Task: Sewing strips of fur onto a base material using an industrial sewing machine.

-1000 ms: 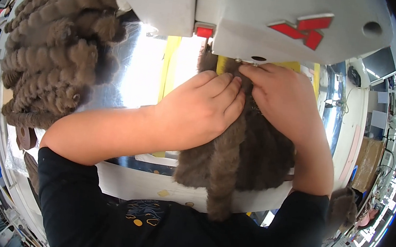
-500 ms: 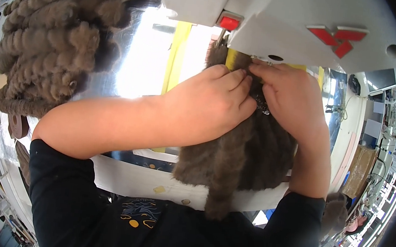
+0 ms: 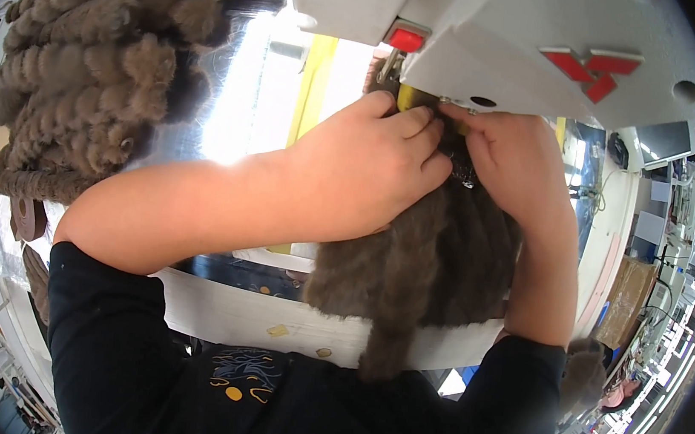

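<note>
A brown fur piece [image 3: 469,265] lies under the white sewing machine [image 3: 504,46] and spreads over the table's near edge, with a narrow fur strip [image 3: 393,325] hanging down furthest toward me. My left hand [image 3: 379,165] is closed on the fur just left of the needle area, fingers bent and pressed down. On the other side, my right hand [image 3: 512,163] pinches the fur's edge close beneath the machine head, its index finger pointing left. Small shiny beads or metal bits [image 3: 462,174] show on the fur between my hands. The needle itself is hidden.
A large pile of ribbed brown fur [image 3: 91,59] covers the table's left side. Yellow tape strips [image 3: 313,102] run along the shiny tabletop. A red switch [image 3: 405,38] sits on the machine. At the right are a cardboard box [image 3: 628,296] and cables.
Both hands have shifted slightly away from me, toward the machine, and the fur has slid the same way with them. Their grip looks the same.
</note>
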